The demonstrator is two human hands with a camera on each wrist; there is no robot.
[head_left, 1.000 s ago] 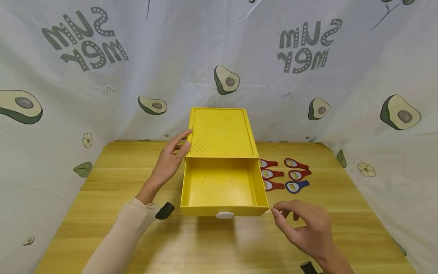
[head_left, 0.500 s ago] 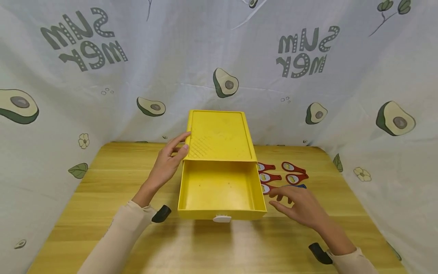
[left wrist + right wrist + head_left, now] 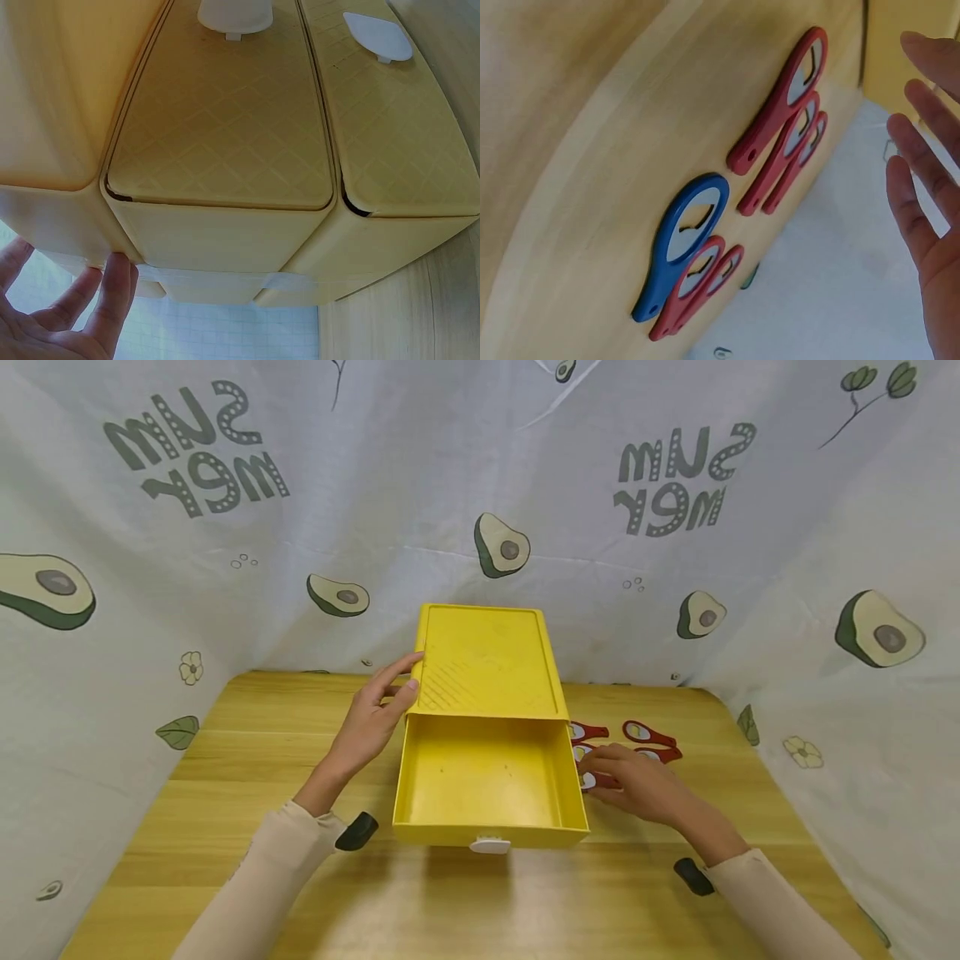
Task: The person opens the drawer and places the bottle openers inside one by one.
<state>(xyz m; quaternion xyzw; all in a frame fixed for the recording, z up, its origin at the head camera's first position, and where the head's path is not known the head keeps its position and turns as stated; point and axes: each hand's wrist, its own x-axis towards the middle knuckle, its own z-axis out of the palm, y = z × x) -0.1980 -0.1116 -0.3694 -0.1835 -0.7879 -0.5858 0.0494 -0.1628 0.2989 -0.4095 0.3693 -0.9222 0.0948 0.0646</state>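
Six flat openers [image 3: 727, 225] lie in two rows on the worktop [image 3: 225, 827], just right of the open yellow drawer [image 3: 487, 777]. The right hand [image 3: 637, 781] has slid from the drawer's front corner over onto the nearest red one, fingers [image 3: 922, 180] straight, its grip not yet closed. The left hand [image 3: 371, 714] stays flat against the yellow box [image 3: 487, 660], steadying it.

The white avocado-print cloth backdrop [image 3: 480, 460] bears grey lettering "SUM MER", printed mirror-reversed, twice: at ten o'clock and at two o'clock of the head view.
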